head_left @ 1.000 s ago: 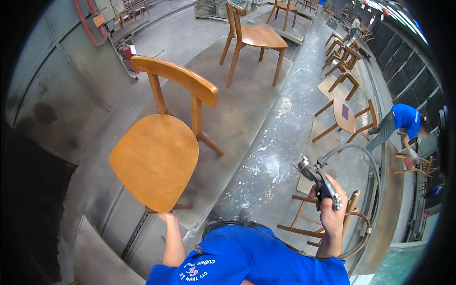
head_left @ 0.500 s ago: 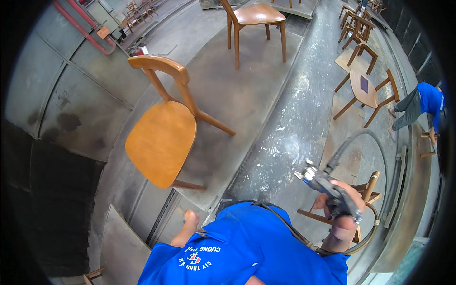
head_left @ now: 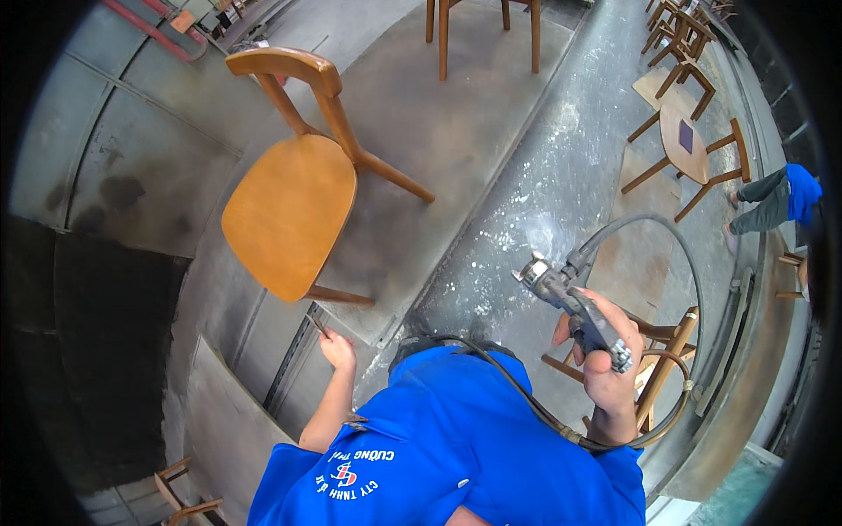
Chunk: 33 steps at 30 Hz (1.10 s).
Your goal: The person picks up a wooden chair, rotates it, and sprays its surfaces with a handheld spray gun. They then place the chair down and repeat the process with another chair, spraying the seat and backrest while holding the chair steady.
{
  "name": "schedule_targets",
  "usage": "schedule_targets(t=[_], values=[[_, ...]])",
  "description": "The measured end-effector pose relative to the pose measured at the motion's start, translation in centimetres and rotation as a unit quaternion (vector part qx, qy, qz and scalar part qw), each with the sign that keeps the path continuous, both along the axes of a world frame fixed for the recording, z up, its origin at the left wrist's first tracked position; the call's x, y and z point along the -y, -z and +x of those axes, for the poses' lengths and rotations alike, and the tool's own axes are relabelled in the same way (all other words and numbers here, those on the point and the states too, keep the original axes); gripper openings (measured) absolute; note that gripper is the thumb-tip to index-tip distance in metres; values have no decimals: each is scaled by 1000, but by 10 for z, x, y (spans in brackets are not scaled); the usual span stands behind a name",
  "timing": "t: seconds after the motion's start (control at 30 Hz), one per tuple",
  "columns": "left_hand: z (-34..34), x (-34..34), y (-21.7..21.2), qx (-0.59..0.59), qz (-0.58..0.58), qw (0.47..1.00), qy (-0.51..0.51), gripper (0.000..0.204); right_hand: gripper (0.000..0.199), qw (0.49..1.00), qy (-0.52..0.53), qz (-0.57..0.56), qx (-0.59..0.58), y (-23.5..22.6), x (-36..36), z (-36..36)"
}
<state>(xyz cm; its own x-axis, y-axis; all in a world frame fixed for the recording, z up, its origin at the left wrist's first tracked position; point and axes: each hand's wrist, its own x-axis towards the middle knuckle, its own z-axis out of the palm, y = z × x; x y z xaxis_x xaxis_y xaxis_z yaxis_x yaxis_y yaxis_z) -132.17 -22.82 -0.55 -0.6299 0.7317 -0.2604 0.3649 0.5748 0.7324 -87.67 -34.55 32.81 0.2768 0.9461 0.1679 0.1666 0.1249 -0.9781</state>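
Observation:
My right hand is wrapped round a spray gun, with its metal nozzle pointing up and left. A dark hose joins the gun and loops round to the right. On the left, my left hand is closed on a thin dark stick-like piece, whose kind I cannot make out. Just beyond that hand stands a wooden chair with a glossy orange-brown seat and a curved backrest. Neither the gun nor my left hand touches the chair.
A second chair's legs show farther back on the grey platform. At right, a chair carries a dark pad, with several more beyond. A co-worker in blue stands far right. Another wooden chair is behind my right hand.
The spray gun and my right hand have shifted slightly left and up. My left hand has moved up toward the chair, and the thin piece in it now shows. The whole view has shifted downward.

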Motion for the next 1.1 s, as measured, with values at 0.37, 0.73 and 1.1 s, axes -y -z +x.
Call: schedule_targets(t=[0.37,0.73,1.1], values=[[30,-99,-104,-394,261,813,341,40,57,994,34,-107,-8,40,-12,-3],[21,-174,-114,-466,125,772,414,54,63,992,60,-101,-39,26,-34,-31],[-58,-325,-182,-477,275,786,279,67,70,991,66,-115,-10,-6,-107,-81]])
